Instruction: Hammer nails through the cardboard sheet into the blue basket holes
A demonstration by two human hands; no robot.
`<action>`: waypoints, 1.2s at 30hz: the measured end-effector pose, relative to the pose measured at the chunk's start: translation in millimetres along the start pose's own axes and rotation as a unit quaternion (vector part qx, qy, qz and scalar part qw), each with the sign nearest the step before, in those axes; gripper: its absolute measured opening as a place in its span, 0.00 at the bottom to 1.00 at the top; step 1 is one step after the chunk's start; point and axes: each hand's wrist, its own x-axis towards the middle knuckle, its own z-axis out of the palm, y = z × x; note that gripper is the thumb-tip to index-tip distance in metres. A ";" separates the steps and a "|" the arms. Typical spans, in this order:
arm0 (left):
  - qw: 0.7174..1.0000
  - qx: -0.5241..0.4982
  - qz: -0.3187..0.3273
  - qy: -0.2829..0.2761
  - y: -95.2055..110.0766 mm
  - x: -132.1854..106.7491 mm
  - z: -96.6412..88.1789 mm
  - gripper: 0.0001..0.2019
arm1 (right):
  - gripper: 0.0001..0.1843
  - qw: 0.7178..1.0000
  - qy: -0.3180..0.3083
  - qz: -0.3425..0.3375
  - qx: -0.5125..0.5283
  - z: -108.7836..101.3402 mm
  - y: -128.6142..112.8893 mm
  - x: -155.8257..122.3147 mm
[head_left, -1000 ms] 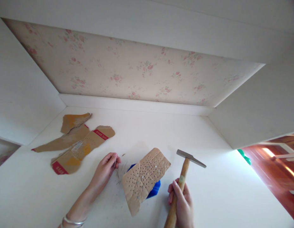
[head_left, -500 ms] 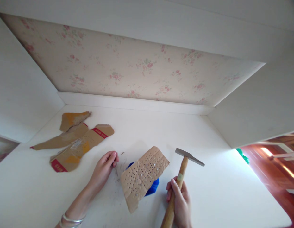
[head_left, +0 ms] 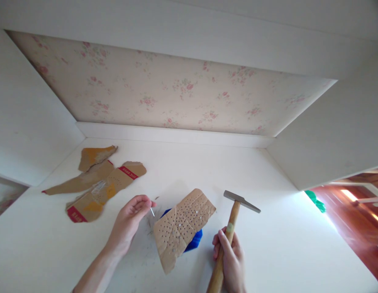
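A thin nail (head_left: 152, 212) is pinched between the thumb and finger of my left hand (head_left: 130, 219), its shaft pointing downward. My right hand (head_left: 230, 256) is wrapped round the wooden handle of a hammer (head_left: 234, 219), whose narrow metal head is raised to the upper right. Between my hands lies a piece of brown cardboard (head_left: 179, 240) pierced with many small holes. A few nail heads show in it. Under the cardboard a blue object (head_left: 194, 241) sticks out at two sides; most of it is hidden. Neither hand touches the cardboard.
Torn cardboard pieces (head_left: 106, 193) with red and yellow marks lie at the back left of the white surface (head_left: 286, 244). White panels enclose it at the sides, with floral wallpaper (head_left: 182, 93) behind. Something green (head_left: 315, 201) shows beyond the right edge, above a reddish floor.
My left hand has turned and moved slightly left, and the nail in its fingertips now shows. My right hand and the hammer are almost where they were. The view has shifted slightly.
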 end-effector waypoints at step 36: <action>0.933 0.233 0.265 -0.072 16.1 -18.1 58.2 0.03 | 0.13 1.000 -0.002 -0.015 -0.007 0.4 0.1 -1.0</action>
